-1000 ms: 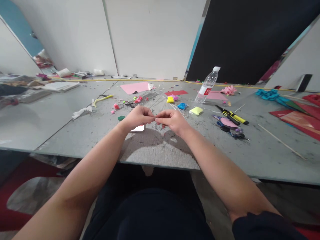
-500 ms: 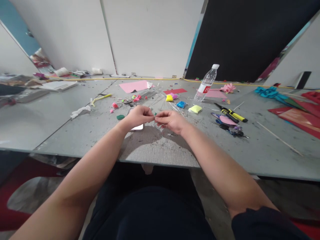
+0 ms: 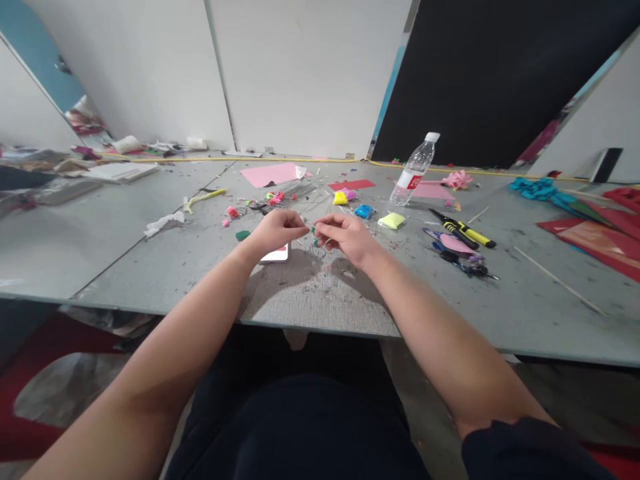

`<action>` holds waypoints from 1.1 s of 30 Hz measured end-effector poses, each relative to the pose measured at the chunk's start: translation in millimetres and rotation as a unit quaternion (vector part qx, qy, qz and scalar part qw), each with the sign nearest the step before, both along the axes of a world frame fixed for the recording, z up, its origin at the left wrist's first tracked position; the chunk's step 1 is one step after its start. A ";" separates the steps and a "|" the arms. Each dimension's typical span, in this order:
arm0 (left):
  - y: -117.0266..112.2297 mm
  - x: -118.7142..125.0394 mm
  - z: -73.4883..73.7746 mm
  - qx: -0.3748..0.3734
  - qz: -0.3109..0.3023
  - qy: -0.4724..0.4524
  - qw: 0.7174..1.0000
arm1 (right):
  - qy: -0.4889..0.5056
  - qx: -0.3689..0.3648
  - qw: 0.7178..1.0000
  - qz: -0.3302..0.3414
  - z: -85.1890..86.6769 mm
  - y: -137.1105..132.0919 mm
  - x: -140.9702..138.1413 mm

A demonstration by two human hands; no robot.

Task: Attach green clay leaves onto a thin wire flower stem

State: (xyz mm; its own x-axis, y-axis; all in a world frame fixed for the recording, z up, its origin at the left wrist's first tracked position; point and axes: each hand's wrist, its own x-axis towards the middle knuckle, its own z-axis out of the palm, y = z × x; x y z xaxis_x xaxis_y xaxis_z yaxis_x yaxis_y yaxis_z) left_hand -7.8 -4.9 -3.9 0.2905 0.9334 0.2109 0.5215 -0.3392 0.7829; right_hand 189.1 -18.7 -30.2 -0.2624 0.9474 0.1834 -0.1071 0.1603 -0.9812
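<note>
Where hands (image 3: 277, 232) (image 3: 349, 240) nearly meet, green piece (image 3: 313, 230), at right fingertips (image 3: 321, 228)

Smooth, glossy plastic bottle (image 3: 414, 171); matt paper sheet (image 3: 266, 175); rough-looking, matt tabletop (image 3: 320, 308).

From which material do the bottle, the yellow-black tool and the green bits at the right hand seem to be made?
Bottle: likely plastic; it looks glossy and see-through. Yellow-black tool: its grips are probably plastic or rubber, judging by the bright colouring. Green bits: perhaps clay, by the lumpy shape; too small to tell the finish.
</note>
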 end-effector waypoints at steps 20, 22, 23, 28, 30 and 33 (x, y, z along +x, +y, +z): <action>4.6 -1.3 -0.6 0.025 0.019 0.061 0.998 | -0.093 0.074 0.987 -0.103 -0.4 1.8 -0.9; 6.0 -2.8 -0.7 0.036 0.020 0.064 0.997 | -0.098 0.069 0.986 -0.117 -0.7 2.3 -1.2; 6.7 -4.5 -0.1 0.049 0.025 0.067 0.996 | -0.094 0.065 0.986 -0.124 -0.8 2.6 -1.3; 11.6 -25.6 8.5 0.131 0.167 0.124 0.969 | -0.043 0.026 0.988 -0.147 -0.2 3.4 -2.2; 14.5 -36.8 11.9 0.113 0.252 0.174 0.945 | -0.029 0.016 0.989 -0.142 -0.3 3.5 -2.4; 20.4 -50.1 12.1 0.023 0.280 0.284 0.917 | -0.035 0.021 0.991 -0.128 -1.2 4.2 -2.6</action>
State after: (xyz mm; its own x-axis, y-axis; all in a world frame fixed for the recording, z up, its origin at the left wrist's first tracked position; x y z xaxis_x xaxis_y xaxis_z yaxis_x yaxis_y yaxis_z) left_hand -57.9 15.5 8.3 -0.1559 0.9635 0.2178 0.9431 0.0796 0.3228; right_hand 186.5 -14.5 -31.4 -0.0273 0.9766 0.2132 0.0098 0.2136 -0.9769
